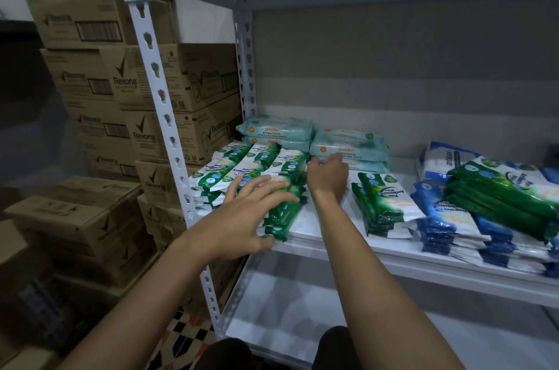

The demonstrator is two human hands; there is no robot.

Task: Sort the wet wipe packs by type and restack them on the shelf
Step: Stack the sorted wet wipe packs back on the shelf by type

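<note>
The left hand point(242, 212) lies flat, fingers spread, on the green-and-white packs point(239, 173) stacked at the shelf point(326, 218) corner. Beyond it the right hand point(328, 176), fingers curled, touches the pale teal packs point(348, 142); whether it grips cannot be told.

free: bare shelf board point(328, 218) between the green pack stacks point(242, 176) at left and the upright green packs point(384, 203) | far: blocked by teal packs point(348, 144) | right: blocked by blue and green stacks point(490, 212) | left: closed by slotted post point(169, 127)
</note>
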